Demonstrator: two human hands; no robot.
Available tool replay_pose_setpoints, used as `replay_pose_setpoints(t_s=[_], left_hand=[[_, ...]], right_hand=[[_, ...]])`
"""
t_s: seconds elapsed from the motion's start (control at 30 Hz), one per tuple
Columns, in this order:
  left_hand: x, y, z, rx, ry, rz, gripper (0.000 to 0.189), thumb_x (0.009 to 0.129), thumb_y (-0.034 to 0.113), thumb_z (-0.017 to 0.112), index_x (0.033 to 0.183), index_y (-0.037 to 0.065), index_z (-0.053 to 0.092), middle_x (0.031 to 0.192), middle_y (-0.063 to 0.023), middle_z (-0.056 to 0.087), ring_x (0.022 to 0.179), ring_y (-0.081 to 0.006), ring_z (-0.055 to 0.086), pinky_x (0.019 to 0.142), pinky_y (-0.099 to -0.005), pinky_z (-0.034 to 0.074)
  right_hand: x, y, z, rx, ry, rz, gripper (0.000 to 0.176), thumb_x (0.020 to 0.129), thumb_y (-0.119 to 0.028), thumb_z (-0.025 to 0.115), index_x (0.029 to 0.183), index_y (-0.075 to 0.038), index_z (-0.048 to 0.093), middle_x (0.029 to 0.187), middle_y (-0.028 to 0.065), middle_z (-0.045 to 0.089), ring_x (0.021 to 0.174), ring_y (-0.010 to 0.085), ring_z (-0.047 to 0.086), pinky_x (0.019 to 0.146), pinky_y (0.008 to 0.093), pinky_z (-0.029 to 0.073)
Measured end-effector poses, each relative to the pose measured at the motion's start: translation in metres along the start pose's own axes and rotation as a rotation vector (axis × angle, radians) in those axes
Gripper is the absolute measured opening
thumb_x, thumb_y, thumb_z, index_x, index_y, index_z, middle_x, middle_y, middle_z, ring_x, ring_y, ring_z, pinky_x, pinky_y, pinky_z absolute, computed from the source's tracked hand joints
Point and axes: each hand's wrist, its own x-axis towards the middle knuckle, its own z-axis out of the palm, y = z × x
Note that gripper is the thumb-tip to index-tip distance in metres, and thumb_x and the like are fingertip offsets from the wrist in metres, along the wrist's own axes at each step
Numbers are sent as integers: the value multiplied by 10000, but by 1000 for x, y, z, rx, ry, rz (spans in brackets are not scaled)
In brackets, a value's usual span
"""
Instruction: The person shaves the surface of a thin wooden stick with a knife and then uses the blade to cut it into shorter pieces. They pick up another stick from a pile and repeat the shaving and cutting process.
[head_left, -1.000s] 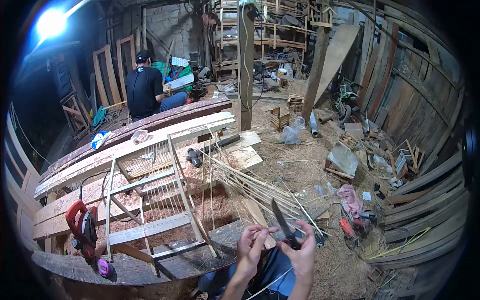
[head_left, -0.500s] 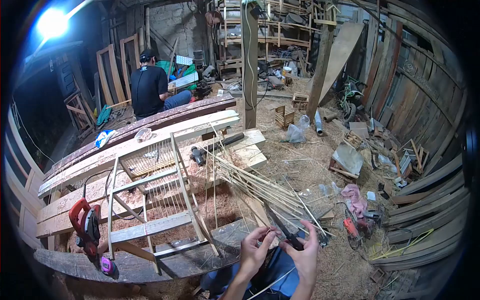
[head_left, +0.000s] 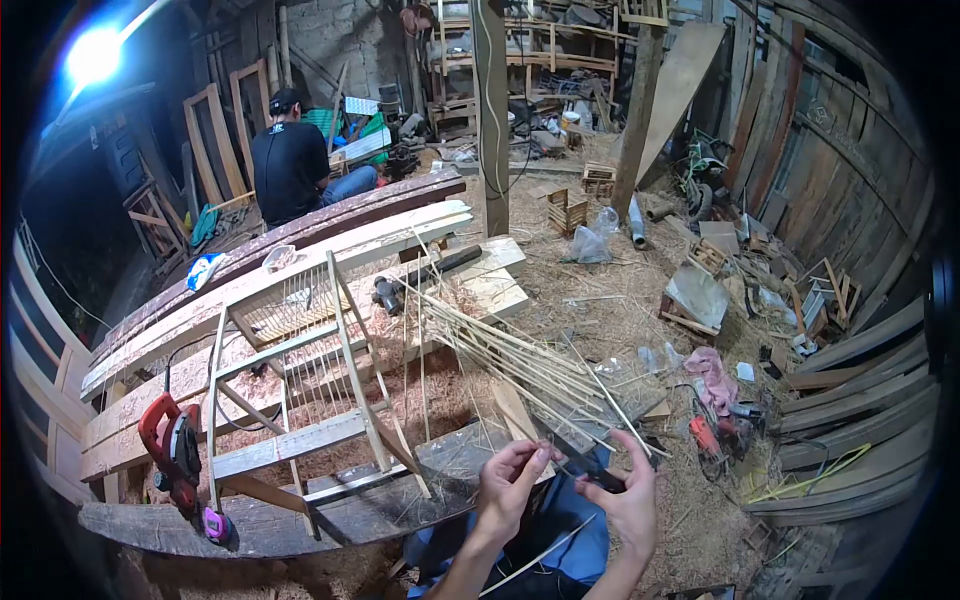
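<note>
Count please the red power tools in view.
2: one red power tool at the left end of the bench, beside the purple tape measure; another red tool on the floor at right, beside the pink cloth. Others may be hidden from view.

The right hand (head_left: 628,490) partly covers the handle of the knife (head_left: 599,475); the blade is blurred. The item at the fingertips of the left hand (head_left: 508,487) is too small to identify. Below both hands, the view's edge cuts off 2 forearms (head_left: 466,567). Far beyond the left hand, the co-worker's (head_left: 288,165) hands are indistinct.
</note>
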Motion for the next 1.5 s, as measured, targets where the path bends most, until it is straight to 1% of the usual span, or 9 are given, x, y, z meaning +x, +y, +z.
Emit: replay_pose_setpoints(t_s=[0.17, 0.53, 0.67, 0.8, 0.9, 1.07, 1.2, 1.27, 1.5], left_hand=[[1, 8, -12, -140, 11, -69, 171, 1016, 136, 617, 1091, -12, 660, 995, -74, 686, 839, -67, 549, 776, -236, 441], [5, 20, -23, -410, 37, -13, 135, 1041, 104, 562, 1037, 14, 664, 984, -102, 673, 807, -90, 546, 808, -253, 488], [9, 20, -45, -365, 225, 122, 78, 1014, 106, 617, 985, 49, 662, 948, -91, 685, 746, -89, 549, 766, -240, 484], [10, 34, -44, -83, 252, 220, 165, 944, 140, 713, 1066, 38, 668, 1064, -113, 713, 849, -102, 604, 757, -235, 448], [5, 33, -18, 571, 68, 172, 480, 836, 227, 797, 1237, 1, 659, 1281, -132, 679, 1136, -220, 605, 975, -389, 476], [-1, 6, -12, 742, -123, 182, 382, 906, 236, 750, 1208, 12, 686, 1219, -192, 691, 1143, -328, 647, 1001, -379, 485], [-11, 23, -22, 592, -334, 111, 316, 993, 189, 664, 1226, -24, 669, 1174, -146, 711, 1099, -197, 654, 981, -329, 500], [-31, 55, -21, 528, -309, -286, 336, 983, 203, 686, 1214, -40, 655, 1128, -118, 716, 1076, -167, 657, 963, -311, 510], [-100, 117, -70, 463, -100, -79, 257, 974, 151, 692, 1141, -40, 655, 985, -71, 720, 909, -102, 662, 825, -269, 534]], right_hand=[[4, 5, 10, -51, -75, -81, 879, 718, 9, 886, 1447, -45, 399, 873, 129, 750, 820, 131, 709, 750, 240, 537], [-7, -3, -30, -39, -57, 30, 909, 638, 4, 922, 1398, -72, 430, 768, 84, 723, 675, 109, 683, 657, 215, 536], [-13, 2, -60, -111, -118, 16, 847, 682, 5, 903, 1377, -64, 422, 797, 97, 727, 701, 127, 696, 663, 244, 558], [-10, 13, -57, -20, 135, -66, 769, 689, 5, 900, 1316, -66, 462, 770, 21, 693, 652, 82, 644, 617, 210, 523], [-1, 12, -26, 42, 191, -88, 725, 705, 10, 889, 1296, -43, 471, 813, 12, 669, 720, 81, 641, 686, 211, 529], [4, 9, 18, 223, 172, -162, 560, 755, 17, 857, 1198, -36, 518, 838, 9, 653, 772, 79, 647, 743, 212, 534], [-2, 4, 48, 255, 193, -165, 474, 775, 9, 847, 1118, -68, 530, 841, -4, 636, 752, 72, 633, 695, 206, 518], [-5, 9, 63, 276, 176, -173, 429, 784, -1, 845, 1072, -83, 538, 834, -2, 624, 728, 62, 605, 651, 206, 488], [-55, -2, 163, 179, 19, -217, 312, 857, -75, 820, 858, -82, 508, 815, 5, 614, 667, 37, 507, 604, 206, 415]])
